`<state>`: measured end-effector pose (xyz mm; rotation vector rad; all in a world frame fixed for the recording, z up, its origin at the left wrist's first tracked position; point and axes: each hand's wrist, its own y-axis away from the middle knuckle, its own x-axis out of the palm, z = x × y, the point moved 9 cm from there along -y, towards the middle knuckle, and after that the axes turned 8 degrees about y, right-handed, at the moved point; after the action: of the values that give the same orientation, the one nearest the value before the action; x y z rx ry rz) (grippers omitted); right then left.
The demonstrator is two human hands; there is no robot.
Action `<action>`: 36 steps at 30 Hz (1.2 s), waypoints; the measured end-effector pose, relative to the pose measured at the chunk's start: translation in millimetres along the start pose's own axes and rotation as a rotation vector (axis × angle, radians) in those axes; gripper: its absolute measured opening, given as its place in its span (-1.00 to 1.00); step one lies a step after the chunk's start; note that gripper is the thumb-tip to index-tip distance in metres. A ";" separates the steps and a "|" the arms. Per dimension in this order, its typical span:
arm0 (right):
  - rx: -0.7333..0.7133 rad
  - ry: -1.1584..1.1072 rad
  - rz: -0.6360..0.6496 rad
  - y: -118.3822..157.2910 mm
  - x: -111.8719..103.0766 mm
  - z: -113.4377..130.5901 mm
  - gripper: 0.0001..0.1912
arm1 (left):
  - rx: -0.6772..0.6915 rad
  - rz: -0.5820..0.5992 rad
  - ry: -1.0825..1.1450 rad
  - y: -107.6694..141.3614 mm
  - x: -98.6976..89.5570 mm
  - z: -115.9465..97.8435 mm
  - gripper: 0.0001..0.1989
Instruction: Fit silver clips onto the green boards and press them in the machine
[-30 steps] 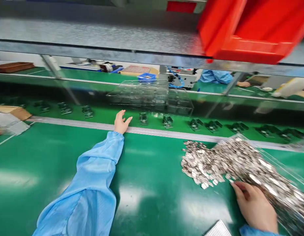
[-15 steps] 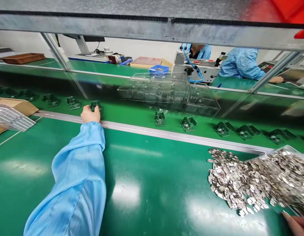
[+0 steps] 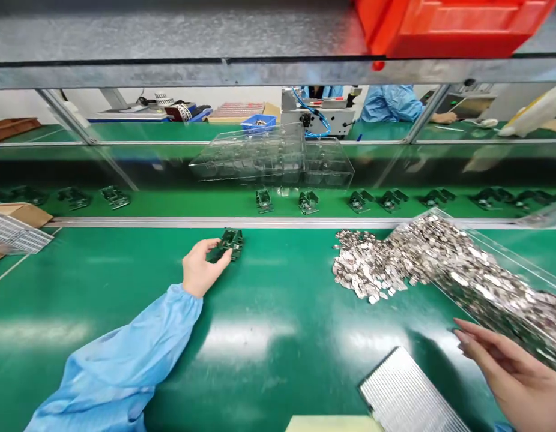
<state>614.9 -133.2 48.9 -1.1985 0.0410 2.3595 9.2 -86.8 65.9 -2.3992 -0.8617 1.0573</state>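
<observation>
At the far left I note a clear gridded tray (image 3: 17,235) against a brown carton (image 3: 28,214). Next, my left hand (image 3: 200,267) is closed, thumb and fingers pinching a green circuit board (image 3: 233,243). That board is over the tabletop (image 3: 278,312), on the near side of the metal rail (image 3: 170,222); contact with the surface cannot be confirmed. Similar boards (image 3: 308,203) stand beyond the rail. I judge that the grip should stay on the board's edges, light and level, clear of its components and the loose metal pieces (image 3: 368,264) to the right. Nearer lies a ridged pale block (image 3: 410,393). Furthest right, my right hand (image 3: 514,366) has its fingers extended and loosely gathered; whether it holds anything small, I cannot tell.
</observation>
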 end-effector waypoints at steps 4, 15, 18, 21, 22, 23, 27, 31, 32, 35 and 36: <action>0.102 -0.077 0.109 36.8 -17.6 18.4 -0.62 | 0.052 0.158 -0.004 33.0 16.5 -37.6 -0.64; 0.039 -0.646 0.162 109.8 -19.7 51.3 -0.68 | 0.010 0.626 0.169 50.8 68.0 -59.4 -0.25; 0.083 -0.752 0.141 119.7 -19.7 43.7 -0.69 | -0.093 0.509 0.470 69.1 70.2 -95.5 -0.33; 0.067 -0.763 0.108 127.7 -27.7 38.7 -0.75 | -0.276 0.602 0.817 119.8 93.3 -154.4 -0.36; 0.054 -0.757 0.089 130.0 -32.1 37.3 -0.77 | -0.320 0.685 0.921 140.6 104.2 -179.2 -0.37; 0.049 -0.754 0.076 132.4 -35.9 35.5 -0.79 | -0.360 0.796 1.016 162.7 115.9 -204.5 -0.39; 0.101 -0.789 0.054 144.3 -43.8 23.6 -0.82 | -0.474 1.222 1.317 236.9 147.2 -282.6 -0.40; 0.143 -0.796 -0.056 157.5 -47.3 12.5 -0.78 | -0.414 1.292 1.444 257.6 154.5 -302.1 -0.37; 0.149 -0.789 -0.067 159.7 -44.8 11.9 -0.77 | -0.387 1.289 1.439 258.1 155.0 -301.9 -0.38; 0.154 -0.756 -0.075 162.6 -33.7 14.8 -0.76 | -0.340 1.276 1.399 256.8 155.2 -298.5 -0.40; 0.150 -0.741 -0.076 162.6 -30.1 16.9 -0.77 | -0.331 1.272 1.388 256.3 154.6 -297.6 -0.42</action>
<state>546.1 -284.5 51.6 -0.2066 -0.0730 2.5289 414.3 -201.2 34.4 -2.9185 1.1119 -0.7371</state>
